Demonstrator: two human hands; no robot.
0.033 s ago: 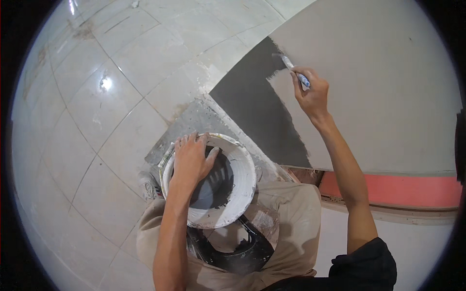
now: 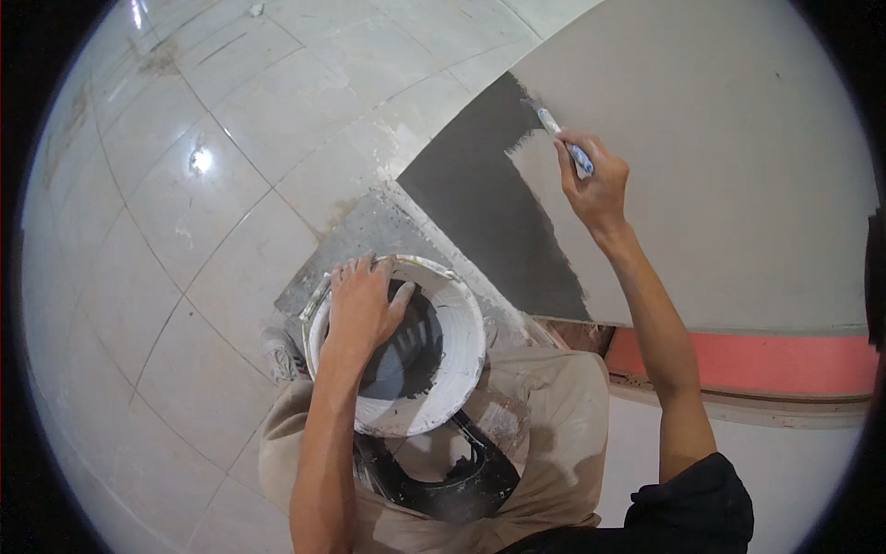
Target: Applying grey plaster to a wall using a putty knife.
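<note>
My right hand [image 2: 598, 180] is closed around a paintbrush [image 2: 551, 122] with a white and blue handle. Its bristle end meets the pale wall panel [image 2: 701, 166] at the upper edge of a dark grey coated area [image 2: 489, 185]. Down between my knees, a white bucket [image 2: 461, 346] holds dark grey paint [image 2: 403, 355], with smears on its inner wall. My left hand [image 2: 367, 300] grips the far left part of the bucket's rim, fingers hooked over it and the thumb toward the inside. The hand and forearm hide part of the bucket and the paint.
Glossy pale floor tiles [image 2: 212, 277] spread to the left. A rough grey strip [image 2: 351, 235] runs along the panel's base. Below the bucket is a black, paint-spotted curved object [image 2: 471, 485]. A red band [image 2: 757, 362] lies below the panel at right.
The brush and my right hand have shifted very slightly to the right. My left hand stays on the bucket rim.
</note>
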